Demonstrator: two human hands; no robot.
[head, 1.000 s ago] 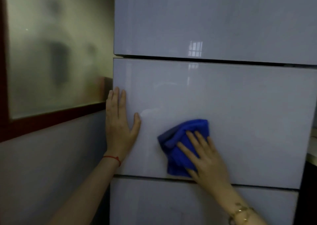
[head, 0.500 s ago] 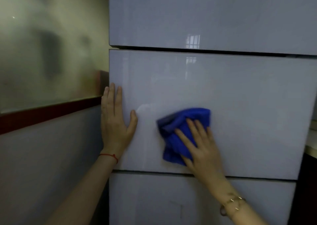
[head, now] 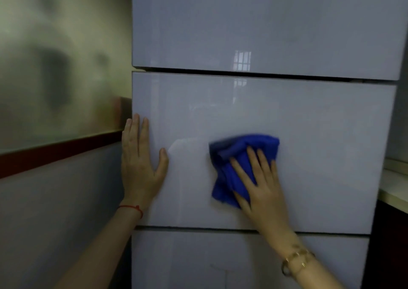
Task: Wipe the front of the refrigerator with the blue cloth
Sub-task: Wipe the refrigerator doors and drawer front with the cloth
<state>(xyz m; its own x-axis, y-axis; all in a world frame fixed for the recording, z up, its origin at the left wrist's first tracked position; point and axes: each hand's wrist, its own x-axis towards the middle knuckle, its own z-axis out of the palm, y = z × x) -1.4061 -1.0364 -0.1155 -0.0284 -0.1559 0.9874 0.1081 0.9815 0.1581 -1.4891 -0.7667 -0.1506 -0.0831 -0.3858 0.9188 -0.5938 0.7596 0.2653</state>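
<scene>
A glossy pale grey refrigerator [head: 320,134] fills the view, its front split into three stacked doors. A crumpled blue cloth [head: 229,156] lies flat against the middle door. My right hand [head: 262,187] presses on the cloth with fingers spread, covering its lower right part. My left hand [head: 139,167] rests flat and empty on the left edge of the same door, fingers up. A red string circles the left wrist, a gold bracelet the right.
A frosted glass pane [head: 55,68] with a dark red frame [head: 59,152] sits left of the refrigerator above a grey wall [head: 55,222]. A pale countertop edge [head: 395,187] shows at the right, close to the refrigerator's side.
My right hand and the cloth have slid slightly to the right and up on the middle door. The left hand stays flat on the door's edge. The view has shifted a little.
</scene>
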